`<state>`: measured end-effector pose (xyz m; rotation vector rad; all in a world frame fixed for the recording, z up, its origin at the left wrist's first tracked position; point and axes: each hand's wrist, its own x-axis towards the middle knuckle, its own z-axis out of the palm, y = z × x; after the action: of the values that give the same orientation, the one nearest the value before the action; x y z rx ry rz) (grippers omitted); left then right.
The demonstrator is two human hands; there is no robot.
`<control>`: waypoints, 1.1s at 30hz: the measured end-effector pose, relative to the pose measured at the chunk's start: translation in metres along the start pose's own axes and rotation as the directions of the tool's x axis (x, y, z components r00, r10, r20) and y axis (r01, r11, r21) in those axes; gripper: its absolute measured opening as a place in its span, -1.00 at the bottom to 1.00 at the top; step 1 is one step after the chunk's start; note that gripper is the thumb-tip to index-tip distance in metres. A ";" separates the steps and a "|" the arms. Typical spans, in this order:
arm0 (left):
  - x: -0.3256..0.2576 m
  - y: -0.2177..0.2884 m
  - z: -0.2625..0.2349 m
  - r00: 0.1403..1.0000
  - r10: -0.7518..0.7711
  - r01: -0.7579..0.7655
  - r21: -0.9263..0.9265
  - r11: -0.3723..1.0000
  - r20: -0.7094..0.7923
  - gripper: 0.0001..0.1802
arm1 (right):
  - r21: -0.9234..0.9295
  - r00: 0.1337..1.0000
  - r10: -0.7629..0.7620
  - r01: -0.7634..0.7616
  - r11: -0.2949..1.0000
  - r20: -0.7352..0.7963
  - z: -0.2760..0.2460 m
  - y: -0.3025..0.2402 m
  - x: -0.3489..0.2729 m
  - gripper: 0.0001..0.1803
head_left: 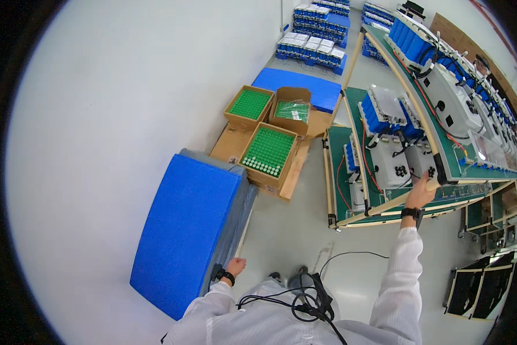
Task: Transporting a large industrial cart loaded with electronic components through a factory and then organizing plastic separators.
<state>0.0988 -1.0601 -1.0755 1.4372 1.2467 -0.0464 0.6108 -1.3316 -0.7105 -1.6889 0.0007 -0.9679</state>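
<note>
My right hand (420,194) reaches out to a shelving rack (397,200) of cream tubes with black joints and green shelf boards. Its fingers are wrapped round the rack's near corner tube, just below a black joint. Low at my side, my left hand (236,266) has its fingers curled in with nothing visible in them. It is near a large blue-topped block (190,215) wrapped in grey at its side. On the rack's shelves are white boxes (389,162) with black knobs, blue battery packs (376,114), and red and black cables.
Beyond the blue-topped block, open cartons (290,168) with green gridded trays sit on flattened cardboard (233,143). One tray has a few rows of pale round cells. A blue board (322,88) and stacked battery packs (311,49) lie farther back. A black cable (355,253) trails across the floor.
</note>
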 end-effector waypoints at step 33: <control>0.278 0.337 -0.031 0.985 -0.021 0.019 -0.012 1.000 -0.171 -0.68 | -0.467 -0.034 0.489 -0.362 0.807 0.872 0.386 0.168 -0.133 -0.76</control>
<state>0.4284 -0.7799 -1.0109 1.4439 1.3992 0.0712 0.8280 -1.0206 -0.9357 -1.9309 -0.3057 0.8636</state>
